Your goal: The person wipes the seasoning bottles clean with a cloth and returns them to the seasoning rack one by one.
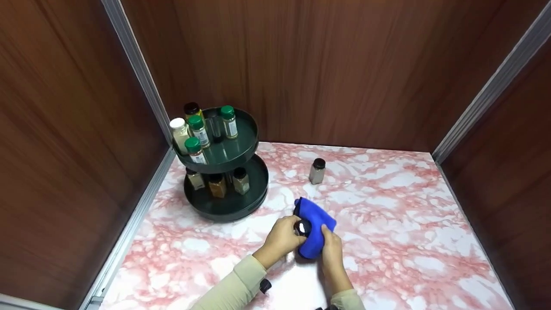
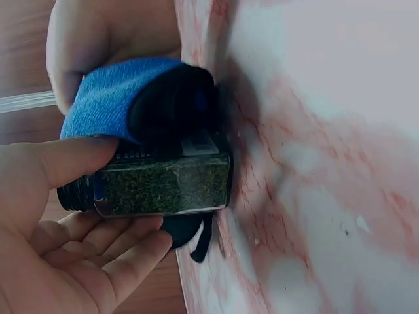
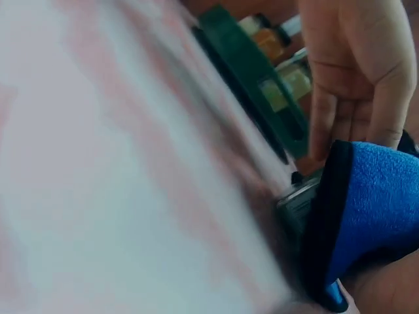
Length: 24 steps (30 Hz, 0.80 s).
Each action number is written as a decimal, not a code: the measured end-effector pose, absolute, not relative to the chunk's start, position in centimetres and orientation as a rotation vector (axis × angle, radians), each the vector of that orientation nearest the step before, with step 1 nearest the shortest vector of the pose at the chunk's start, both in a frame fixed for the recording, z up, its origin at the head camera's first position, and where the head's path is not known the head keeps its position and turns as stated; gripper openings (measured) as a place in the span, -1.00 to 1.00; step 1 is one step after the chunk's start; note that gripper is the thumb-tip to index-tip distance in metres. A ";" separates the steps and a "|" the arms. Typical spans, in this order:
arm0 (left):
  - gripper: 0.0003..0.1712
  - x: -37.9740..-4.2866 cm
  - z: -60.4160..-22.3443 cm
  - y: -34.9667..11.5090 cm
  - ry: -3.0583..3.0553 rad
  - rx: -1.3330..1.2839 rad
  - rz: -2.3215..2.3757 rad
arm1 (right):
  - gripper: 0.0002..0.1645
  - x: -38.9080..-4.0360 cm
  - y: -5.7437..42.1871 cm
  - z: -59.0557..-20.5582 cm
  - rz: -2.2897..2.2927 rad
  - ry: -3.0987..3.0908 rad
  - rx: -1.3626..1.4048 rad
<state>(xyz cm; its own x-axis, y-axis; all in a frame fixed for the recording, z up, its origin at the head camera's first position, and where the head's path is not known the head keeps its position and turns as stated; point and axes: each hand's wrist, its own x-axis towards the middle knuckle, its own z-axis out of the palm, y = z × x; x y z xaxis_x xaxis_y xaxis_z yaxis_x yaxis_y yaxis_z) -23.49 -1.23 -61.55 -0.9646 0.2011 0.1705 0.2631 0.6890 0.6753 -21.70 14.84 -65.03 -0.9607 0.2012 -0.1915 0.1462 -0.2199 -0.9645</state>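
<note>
My left hand grips a square spice jar near its dark cap, thumb on one side and fingers on the other. Green dried herbs show through its clear wall in the left wrist view. A blue cloth with black edging wraps against the jar's far side. My right hand holds that cloth, thumb on top of it; its other fingers are mostly hidden behind the fabric. The jar's base is close to the marbled table top in the left wrist view.
A two-tier dark green turntable rack stands at the back left, carrying several spice jars. One black-capped jar stands alone behind the cloth. Wood-grain panels enclose the pink-and-white table at the back and sides.
</note>
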 end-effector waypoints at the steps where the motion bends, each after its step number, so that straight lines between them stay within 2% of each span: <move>1: -0.56 -23.5 -61.6 -1.2 -2.812 -0.394 -1.147 | -0.42 -21.4 15.0 -64.9 2.350 -1.983 -0.445; 6: -0.55 -23.6 -61.5 -1.3 -2.835 -0.430 -1.133 | -0.41 -19.8 16.0 -61.5 2.262 -2.136 -0.496; 11: -0.63 -23.8 -61.3 -1.5 -2.848 -0.450 -1.086 | -0.42 -19.7 15.9 -58.8 2.371 -2.019 -0.402; 16: -0.65 -23.9 -61.3 -1.3 -2.843 -0.474 -1.047 | -0.49 -21.3 15.0 -61.0 2.420 -1.901 -0.384; 21: -0.63 -23.8 -61.3 -1.2 -2.847 -0.463 -1.043 | -0.43 -21.8 14.7 -64.4 2.367 -1.975 -0.471; 24: -0.61 -23.8 -61.3 -1.3 -2.845 -0.471 -1.085 | -0.41 -21.3 15.1 -64.2 2.427 -2.006 -0.503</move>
